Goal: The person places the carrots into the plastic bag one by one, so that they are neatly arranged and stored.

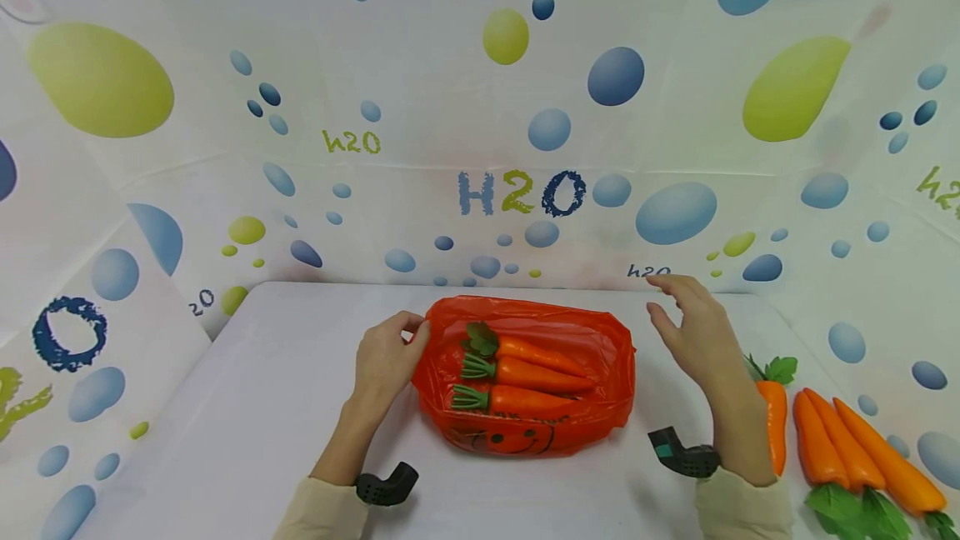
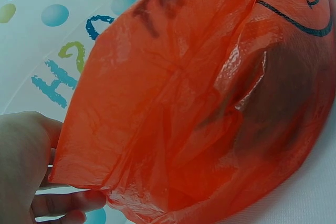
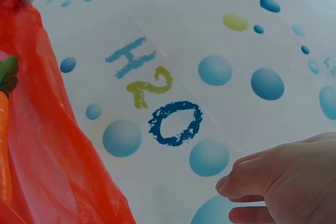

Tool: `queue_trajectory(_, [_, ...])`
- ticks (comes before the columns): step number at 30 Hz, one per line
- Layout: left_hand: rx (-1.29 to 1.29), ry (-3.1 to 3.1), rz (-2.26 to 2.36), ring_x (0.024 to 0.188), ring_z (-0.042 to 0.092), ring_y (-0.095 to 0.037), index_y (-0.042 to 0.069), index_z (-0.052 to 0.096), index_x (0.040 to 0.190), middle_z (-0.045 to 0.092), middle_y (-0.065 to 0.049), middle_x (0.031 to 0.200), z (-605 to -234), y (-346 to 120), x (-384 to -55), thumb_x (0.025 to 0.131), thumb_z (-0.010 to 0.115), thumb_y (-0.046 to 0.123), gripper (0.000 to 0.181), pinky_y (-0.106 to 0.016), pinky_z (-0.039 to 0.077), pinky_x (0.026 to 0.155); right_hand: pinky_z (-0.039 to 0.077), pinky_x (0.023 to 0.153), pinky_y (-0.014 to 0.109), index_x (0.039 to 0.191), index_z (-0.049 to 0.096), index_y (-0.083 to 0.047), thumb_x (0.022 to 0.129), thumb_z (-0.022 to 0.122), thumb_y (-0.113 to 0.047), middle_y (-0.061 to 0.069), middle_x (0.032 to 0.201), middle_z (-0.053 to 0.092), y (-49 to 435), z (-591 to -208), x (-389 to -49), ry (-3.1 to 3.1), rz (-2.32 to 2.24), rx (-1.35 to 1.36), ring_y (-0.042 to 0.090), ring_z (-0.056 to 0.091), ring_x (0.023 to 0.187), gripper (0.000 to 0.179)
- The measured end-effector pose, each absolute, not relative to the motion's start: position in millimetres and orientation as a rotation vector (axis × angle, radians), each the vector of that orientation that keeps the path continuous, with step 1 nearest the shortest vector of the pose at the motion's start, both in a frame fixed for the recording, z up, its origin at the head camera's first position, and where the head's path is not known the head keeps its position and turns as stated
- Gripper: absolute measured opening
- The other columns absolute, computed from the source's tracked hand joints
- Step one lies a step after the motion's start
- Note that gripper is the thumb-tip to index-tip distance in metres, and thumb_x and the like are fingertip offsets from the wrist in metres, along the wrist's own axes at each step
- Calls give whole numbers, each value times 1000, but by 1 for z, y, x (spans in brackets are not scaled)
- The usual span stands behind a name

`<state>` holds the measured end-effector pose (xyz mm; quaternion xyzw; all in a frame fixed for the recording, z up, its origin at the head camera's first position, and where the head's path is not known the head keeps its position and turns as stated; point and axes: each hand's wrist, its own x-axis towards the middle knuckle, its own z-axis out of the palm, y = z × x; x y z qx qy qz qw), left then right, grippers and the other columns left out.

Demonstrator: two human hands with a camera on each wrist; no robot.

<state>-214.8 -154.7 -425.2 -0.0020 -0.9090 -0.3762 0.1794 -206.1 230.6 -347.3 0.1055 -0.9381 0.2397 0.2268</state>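
Three orange carrots (image 1: pixel 536 374) lie side by side in a red plastic bag (image 1: pixel 617 357), their green tops toward the left and their tips toward the right. The bag sits on the white tabletop (image 1: pixel 247 415) between the person's hands, its mouth spread so the carrots show from above, and a black smiling face (image 1: pixel 517 440) is printed on its near side. The left hand (image 1: pixel 384 363) has its grip closed in a pinch on the bag's left edge, with no gap to spare around the thin plastic. The right hand (image 1: pixel 696 336) is raised to the right of the bag, apart from it; its grip is parted, thumb well away from the lightly bent fingers, and holds nothing. Beyond the right forearm, one loose carrot (image 1: pixel 776 427), partly hidden by the arm, lies on the tabletop with its leaves at the far end, and near it three more carrots (image 1: pixel 849 444) lie with their leaves at the near end. Each wrist bears a dark device, just above a beige sleeve (image 1: pixel 744 511). Behind the tabletop hangs a white backdrop (image 1: pixel 427 57) with blue and green drops and "H2O" lettering.
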Motion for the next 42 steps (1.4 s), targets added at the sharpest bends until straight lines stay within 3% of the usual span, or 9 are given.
queue_trajectory(42, [1, -2577, -1051, 70, 62, -18, 10, 75, 103, 76, -6, 92, -425, -154, -215, 96, 61, 26, 22, -24, 53, 60, 49, 96, 64, 141, 52, -4, 96, 62, -12, 27, 140, 51, 272, -349, -204, -2720, 704, 73, 45, 51, 120, 47])
